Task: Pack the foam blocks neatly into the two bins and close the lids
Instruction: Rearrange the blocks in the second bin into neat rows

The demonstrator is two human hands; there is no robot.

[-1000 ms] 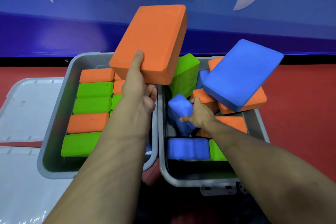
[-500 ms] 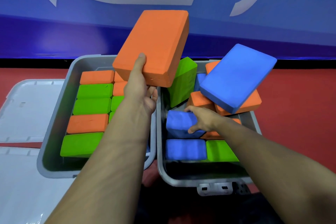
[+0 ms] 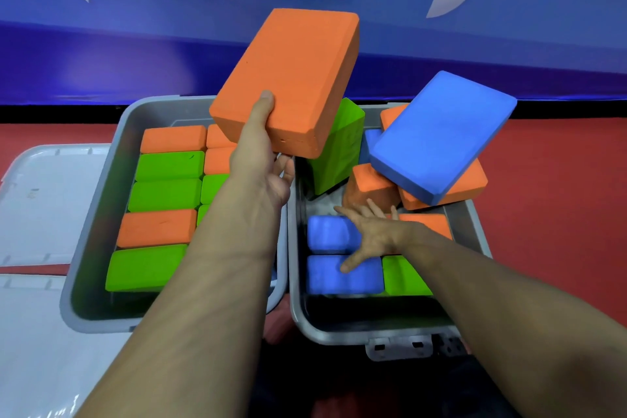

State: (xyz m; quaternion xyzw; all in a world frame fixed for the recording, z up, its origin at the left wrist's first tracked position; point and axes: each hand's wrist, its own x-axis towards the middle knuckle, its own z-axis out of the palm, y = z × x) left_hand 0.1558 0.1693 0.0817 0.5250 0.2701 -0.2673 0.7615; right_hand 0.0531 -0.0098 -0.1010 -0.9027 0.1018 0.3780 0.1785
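- Left grey plastic bin (image 3: 101,200): orange and green foam blocks (image 3: 166,195) in tidy rows — nearly packed.
- Right grey plastic bin (image 3: 475,234): near rows set; tilted large blue foam slab (image 3: 441,136) heaped behind. Flat grey lids (image 3: 44,200) lie on the floor, off.
- Left hand (image 3: 261,163): grip holds large orange foam slab (image 3: 291,78) aloft.
- Right hand (image 3: 369,237): open grip, now flat on small blue foam block (image 3: 330,234) — previously tilted, now level.

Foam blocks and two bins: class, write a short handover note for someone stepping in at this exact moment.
Left hand: holds a large orange block up over the bins.
Right hand: open, flat on the blue blocks in the right bin.
Done: left bin has tidy rows of orange and green blocks.
Left: right bin's far end is a loose pile, topped by a tilted blue block; straighten it, place the held block, close both lids. One lid lies left of the bins.
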